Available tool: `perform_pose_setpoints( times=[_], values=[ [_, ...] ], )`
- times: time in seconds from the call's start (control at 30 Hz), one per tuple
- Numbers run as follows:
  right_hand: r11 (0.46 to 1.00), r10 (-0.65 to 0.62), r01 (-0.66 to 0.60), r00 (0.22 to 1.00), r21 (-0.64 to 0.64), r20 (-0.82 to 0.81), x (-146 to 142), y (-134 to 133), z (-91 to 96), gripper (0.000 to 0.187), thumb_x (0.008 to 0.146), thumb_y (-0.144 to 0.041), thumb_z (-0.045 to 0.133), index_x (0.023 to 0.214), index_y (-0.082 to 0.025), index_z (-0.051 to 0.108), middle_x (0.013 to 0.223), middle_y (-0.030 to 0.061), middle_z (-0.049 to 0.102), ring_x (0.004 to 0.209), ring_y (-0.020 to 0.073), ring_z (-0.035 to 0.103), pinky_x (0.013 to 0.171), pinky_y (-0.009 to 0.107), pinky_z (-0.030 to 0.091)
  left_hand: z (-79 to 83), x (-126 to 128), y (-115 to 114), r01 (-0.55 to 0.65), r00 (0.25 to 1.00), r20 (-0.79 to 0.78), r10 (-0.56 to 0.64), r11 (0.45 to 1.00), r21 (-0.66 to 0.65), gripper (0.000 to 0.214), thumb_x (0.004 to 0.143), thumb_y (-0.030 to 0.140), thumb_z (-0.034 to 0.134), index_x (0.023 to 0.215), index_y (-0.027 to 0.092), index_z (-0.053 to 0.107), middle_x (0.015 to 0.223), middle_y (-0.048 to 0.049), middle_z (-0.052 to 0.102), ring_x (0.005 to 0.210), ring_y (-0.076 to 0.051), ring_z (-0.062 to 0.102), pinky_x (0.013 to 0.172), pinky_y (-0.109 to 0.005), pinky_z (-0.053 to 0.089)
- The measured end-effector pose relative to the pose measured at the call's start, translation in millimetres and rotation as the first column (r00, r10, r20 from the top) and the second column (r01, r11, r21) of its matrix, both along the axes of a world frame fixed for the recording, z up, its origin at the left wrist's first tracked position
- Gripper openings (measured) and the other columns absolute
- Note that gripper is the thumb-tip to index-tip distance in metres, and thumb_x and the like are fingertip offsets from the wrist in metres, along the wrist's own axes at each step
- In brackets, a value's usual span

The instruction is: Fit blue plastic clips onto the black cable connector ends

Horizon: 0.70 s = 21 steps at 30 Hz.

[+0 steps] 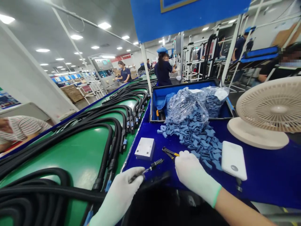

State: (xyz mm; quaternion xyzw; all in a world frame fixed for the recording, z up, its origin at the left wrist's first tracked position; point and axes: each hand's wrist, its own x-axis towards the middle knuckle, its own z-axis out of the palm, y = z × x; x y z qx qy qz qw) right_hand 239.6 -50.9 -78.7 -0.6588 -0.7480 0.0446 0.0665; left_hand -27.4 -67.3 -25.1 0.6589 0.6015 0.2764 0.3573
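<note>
My left hand (124, 191), in a white glove, is closed around a black cable end (154, 164) with a ribbed tip that pokes out to the right over the blue table (270, 175). My right hand (191, 171), also gloved, is closed on yellow-handled pliers (169, 153) whose jaws point left. Just beyond the right hand lies a heap of small blue plastic pieces (195, 138). A white square block (145, 148) sits above the left hand.
Black cables (110, 138) lie in rows on the green conveyor (77, 157) at left. A blue tray (160, 100) holds clear bags of blue pieces (185, 105). A beige fan (270, 110) and a white flat device (233, 160) stand right. Other people work behind.
</note>
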Motion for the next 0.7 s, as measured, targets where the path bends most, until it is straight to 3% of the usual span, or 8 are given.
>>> perform_pose_setpoints(
  times=[0.1,0.2,0.27,0.37,0.47,0.6,0.7],
  values=[
    [0.999,-0.036,0.035,0.979,-0.009,-0.199,-2.6,3.1,-6.3,0.007,0.080,-0.020,0.062,0.086,-0.016,0.061,0.087,0.0121,0.062,0.077,0.0252,0.059,0.066,0.034,0.039,20.8,12.4,10.9,0.021,0.999,0.035,-0.020,0.999,-0.049,0.039,0.081,0.037,0.068,0.117,0.026,0.078,0.121,-0.0073,0.075,0.114,-0.033,0.069,0.108,-0.048,0.049],
    [0.996,-0.050,0.006,0.860,-0.087,-0.507,-3.9,-0.5,4.7,0.008,0.084,-0.016,0.054,0.076,-0.017,0.051,0.071,0.0028,0.059,0.062,0.0159,0.052,0.057,0.029,0.031,40.2,16.8,19.3,0.046,0.999,0.029,-0.045,0.998,-0.035,0.042,0.089,0.039,0.062,0.124,0.020,0.074,0.121,-0.0078,0.074,0.117,-0.031,0.066,0.107,-0.041,0.048],
    [0.992,0.052,-0.114,0.761,-0.055,-0.647,-7.8,-6.1,15.2,0.010,0.080,-0.007,0.051,0.076,-0.017,0.052,0.071,0.0012,0.060,0.064,0.0151,0.054,0.057,0.027,0.034,48.5,16.0,22.9,0.037,0.999,0.031,-0.036,0.999,-0.032,0.043,0.091,0.042,0.061,0.125,0.018,0.073,0.112,-0.0072,0.076,0.109,-0.029,0.068,0.097,-0.037,0.050],
    [0.937,0.291,-0.328,0.554,0.116,-0.780,-19.6,-15.4,29.4,0.040,0.073,0.005,0.046,0.101,-0.017,0.064,0.098,0.0037,0.071,0.092,0.0189,0.066,0.083,0.027,0.050,52.5,13.2,25.2,0.026,0.997,0.067,-0.023,0.998,-0.050,0.046,0.092,0.044,0.063,0.129,0.018,0.070,0.091,-0.0042,0.075,0.086,-0.023,0.067,0.079,-0.032,0.051],
    [0.867,0.444,-0.412,0.386,0.280,-0.809,-32.9,-20.0,38.7,0.069,0.075,0.008,0.044,0.135,-0.021,0.058,0.136,0.0065,0.064,0.129,0.0221,0.059,0.115,0.035,0.043,50.6,11.7,25.8,0.029,0.993,0.120,-0.019,0.996,-0.081,0.048,0.091,0.044,0.066,0.130,0.017,0.068,0.081,-0.0014,0.071,0.074,-0.019,0.061,0.070,-0.029,0.047],
    [0.843,0.505,-0.404,0.369,0.354,-0.781,-41.4,-19.0,43.3,0.074,0.080,0.005,0.043,0.149,-0.019,0.047,0.150,0.0081,0.053,0.142,0.0222,0.048,0.121,0.035,0.041,48.9,13.6,26.5,0.026,0.988,0.152,-0.010,0.994,-0.105,0.048,0.091,0.043,0.067,0.130,0.016,0.069,0.081,-0.0010,0.071,0.072,-0.018,0.059,0.067,-0.028,0.045],
    [0.838,0.526,-0.400,0.407,0.372,-0.747,-40.4,-18.7,42.6,0.075,0.079,0.005,0.042,0.150,-0.019,0.046,0.150,0.0085,0.053,0.142,0.0216,0.048,0.122,0.035,0.039,47.9,16.2,25.9,0.039,0.986,0.164,-0.026,0.996,-0.077,0.041,0.090,0.040,0.067,0.125,0.018,0.072,0.094,-0.0030,0.076,0.085,-0.021,0.067,0.076,-0.029,0.050]
  ],
)
